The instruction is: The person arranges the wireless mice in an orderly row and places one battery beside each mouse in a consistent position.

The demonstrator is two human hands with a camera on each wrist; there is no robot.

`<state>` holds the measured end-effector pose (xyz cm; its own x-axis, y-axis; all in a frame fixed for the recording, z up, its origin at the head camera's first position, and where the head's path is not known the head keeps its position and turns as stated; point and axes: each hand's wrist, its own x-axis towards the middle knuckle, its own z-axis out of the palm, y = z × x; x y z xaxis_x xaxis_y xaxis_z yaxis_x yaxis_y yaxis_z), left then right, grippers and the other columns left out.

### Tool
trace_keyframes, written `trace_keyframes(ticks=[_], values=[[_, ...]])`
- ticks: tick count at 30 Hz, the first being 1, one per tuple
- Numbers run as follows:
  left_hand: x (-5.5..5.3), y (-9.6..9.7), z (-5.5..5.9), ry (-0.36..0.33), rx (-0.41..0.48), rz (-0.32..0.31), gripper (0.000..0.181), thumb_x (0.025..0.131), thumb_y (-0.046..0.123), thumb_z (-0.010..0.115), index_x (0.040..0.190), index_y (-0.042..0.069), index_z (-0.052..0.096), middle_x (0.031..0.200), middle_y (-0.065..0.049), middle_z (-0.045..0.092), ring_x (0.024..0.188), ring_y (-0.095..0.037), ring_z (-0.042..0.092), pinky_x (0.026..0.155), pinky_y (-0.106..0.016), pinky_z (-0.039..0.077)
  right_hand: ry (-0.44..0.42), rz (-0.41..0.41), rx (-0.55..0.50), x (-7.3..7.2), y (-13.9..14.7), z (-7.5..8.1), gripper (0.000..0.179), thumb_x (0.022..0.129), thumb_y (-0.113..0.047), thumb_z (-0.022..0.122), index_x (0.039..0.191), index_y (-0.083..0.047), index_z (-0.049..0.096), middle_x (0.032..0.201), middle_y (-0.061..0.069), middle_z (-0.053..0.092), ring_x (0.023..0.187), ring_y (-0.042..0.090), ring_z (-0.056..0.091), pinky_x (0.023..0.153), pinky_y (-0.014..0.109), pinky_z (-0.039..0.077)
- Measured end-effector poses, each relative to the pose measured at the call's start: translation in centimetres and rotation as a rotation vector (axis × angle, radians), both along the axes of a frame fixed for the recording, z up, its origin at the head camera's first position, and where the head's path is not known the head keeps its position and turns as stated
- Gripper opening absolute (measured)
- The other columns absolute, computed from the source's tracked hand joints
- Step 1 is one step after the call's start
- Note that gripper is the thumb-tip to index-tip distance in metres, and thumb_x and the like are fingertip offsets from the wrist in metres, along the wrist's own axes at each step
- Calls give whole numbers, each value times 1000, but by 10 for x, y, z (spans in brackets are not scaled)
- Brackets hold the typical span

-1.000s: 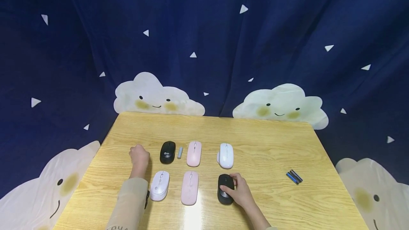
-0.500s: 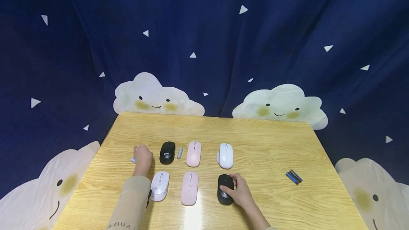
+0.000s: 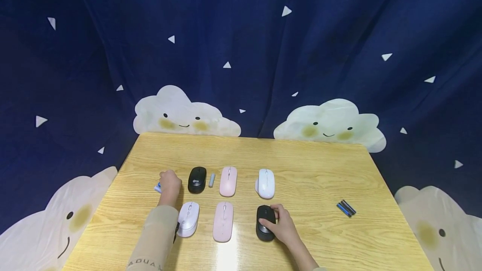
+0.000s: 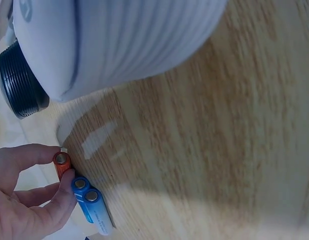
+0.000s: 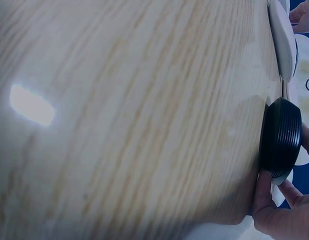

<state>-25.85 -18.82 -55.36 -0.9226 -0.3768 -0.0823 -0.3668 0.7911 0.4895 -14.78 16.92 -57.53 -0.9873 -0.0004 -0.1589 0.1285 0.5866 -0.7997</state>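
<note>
My left hand (image 3: 170, 184) is at the left of the table, beyond the near white mouse (image 3: 188, 219). In the left wrist view, its thumb and fingers pinch an orange battery (image 4: 62, 164). Right beside that stand a blue battery (image 4: 80, 186) and a lighter blue battery (image 4: 98, 214), lying side by side with their ends toward the camera. My right hand (image 3: 282, 225) holds the near black mouse (image 3: 265, 213) on the table, thumb on one side and fingers on the other. The right wrist view shows this black mouse (image 5: 283, 135) edge-on, fingertips at its side.
In the back row are a black mouse (image 3: 197, 179), a grey battery (image 3: 212, 180), a pink mouse (image 3: 228, 181) and a white mouse (image 3: 267, 184). Another pink mouse (image 3: 224, 221) lies between my hands. Dark and blue batteries (image 3: 346, 208) lie at the right on the wooden table (image 3: 308, 162).
My left hand has shifted a little to the right, and blue batteries now show at its left side. The right hand and the black mouse have stayed in place.
</note>
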Motion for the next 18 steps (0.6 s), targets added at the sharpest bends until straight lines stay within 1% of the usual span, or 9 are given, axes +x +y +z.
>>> trace_keyframes(ticks=[5, 9, 11, 14, 16, 18], values=[[-1, 0, -1, 0, 2, -5, 30, 72, -1, 55, 93, -23, 56, 97, -37, 47, 86, -51, 55, 75, -52, 47, -7, -7, 24, 0, 0, 1, 67, 71, -35, 76, 120, 3, 49, 90, 8, 51, 80, 17, 50, 66, 28, 43], [-2, 0, -1, 15, 25, -1, 31, 71, -2, 55, 95, -22, 54, 97, -37, 46, 86, -52, 54, 75, -53, 46, -9, -3, 22, 1, 0, 2, 67, 72, -34, 76, 120, 4, 48, 90, 9, 50, 79, 18, 48, 65, 28, 42], [-1, 0, -1, 34, 41, 4, 31, 71, -3, 55, 96, -21, 53, 97, -36, 46, 85, -52, 54, 74, -53, 46, -8, 0, 20, 1, 0, 2, 67, 72, -34, 76, 120, 4, 48, 90, 9, 50, 79, 18, 48, 65, 28, 41], [-3, 3, 3, 96, 62, 4, 31, 70, -4, 56, 95, -20, 51, 96, -35, 45, 84, -52, 53, 73, -53, 46, -6, 2, 20, 1, 0, 2, 67, 72, -34, 76, 120, 4, 48, 90, 9, 51, 79, 17, 48, 65, 28, 42], [-4, 7, 8, 157, 78, -1, 33, 68, -5, 57, 96, -20, 50, 97, -35, 46, 85, -51, 53, 74, -53, 46, -4, 3, 23, 1, 0, 2, 67, 72, -34, 76, 119, 4, 48, 90, 9, 51, 78, 17, 48, 65, 28, 41], [-7, 12, 15, 216, 105, -14, 37, 67, -6, 57, 101, -20, 50, 99, -36, 46, 87, -50, 53, 77, -52, 46, -4, 3, 22, 1, -1, 2, 67, 72, -33, 76, 119, 4, 48, 89, 9, 51, 78, 17, 48, 64, 28, 41]])
